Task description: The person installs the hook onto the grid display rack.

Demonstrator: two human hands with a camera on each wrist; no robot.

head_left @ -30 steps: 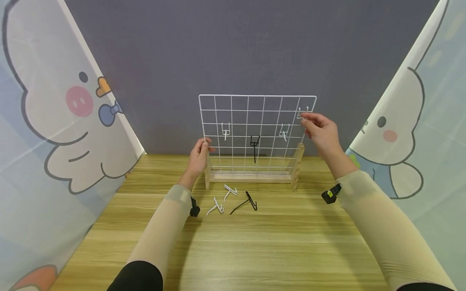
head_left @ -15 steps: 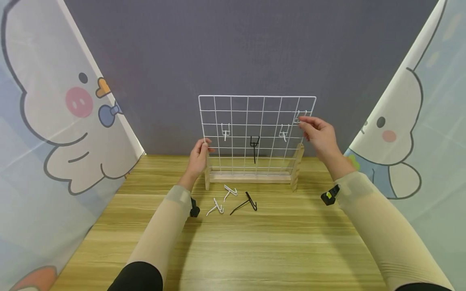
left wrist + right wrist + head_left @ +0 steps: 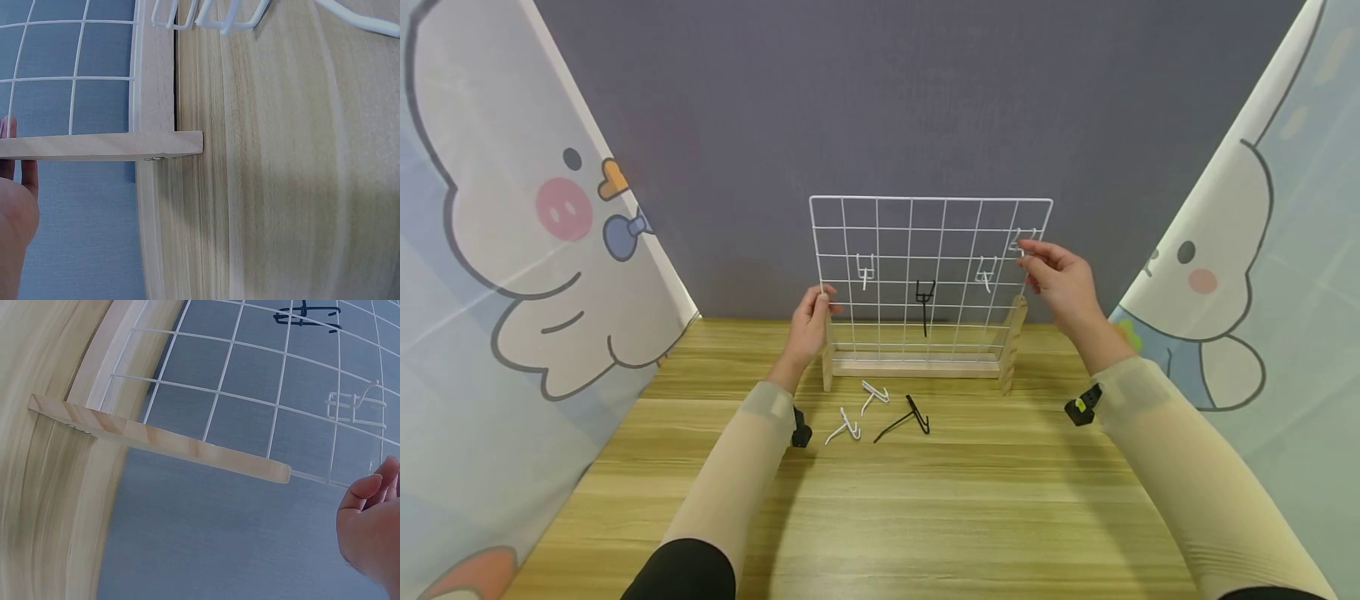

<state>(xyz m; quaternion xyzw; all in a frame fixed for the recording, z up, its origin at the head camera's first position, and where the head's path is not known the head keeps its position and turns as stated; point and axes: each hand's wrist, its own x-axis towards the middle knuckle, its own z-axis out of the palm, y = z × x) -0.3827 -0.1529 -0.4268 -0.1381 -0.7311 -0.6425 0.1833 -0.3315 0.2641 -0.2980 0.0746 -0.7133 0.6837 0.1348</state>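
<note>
A white wire grid panel (image 3: 925,198) stands upright in a wooden base (image 3: 917,367). My left hand (image 3: 807,327) holds the left wooden post and the grid edge beside it. At the grid's upper right, my right hand (image 3: 1063,282) pinches a white double-prong hook (image 3: 1014,247) between thumb and fingers, its prongs at the second wire from the top; the fingers partly hide it. On the grid hang a white hook (image 3: 866,273) at left, a black hook (image 3: 924,297) at centre and another white hook (image 3: 356,409) at right.
In front of the stand, two white hooks, one farther (image 3: 874,392) and one nearer (image 3: 846,427), and a longer black hook (image 3: 916,412) lie on the wood-grain table (image 3: 970,500). A grey wall (image 3: 880,100) rises behind, with printed cartoon curtains (image 3: 497,250) at both sides.
My right hand has lowered the white hook slightly, its prongs dropping to the second wire, with a small shift left and back right. The left hand and the loose hooks have stayed put.
</note>
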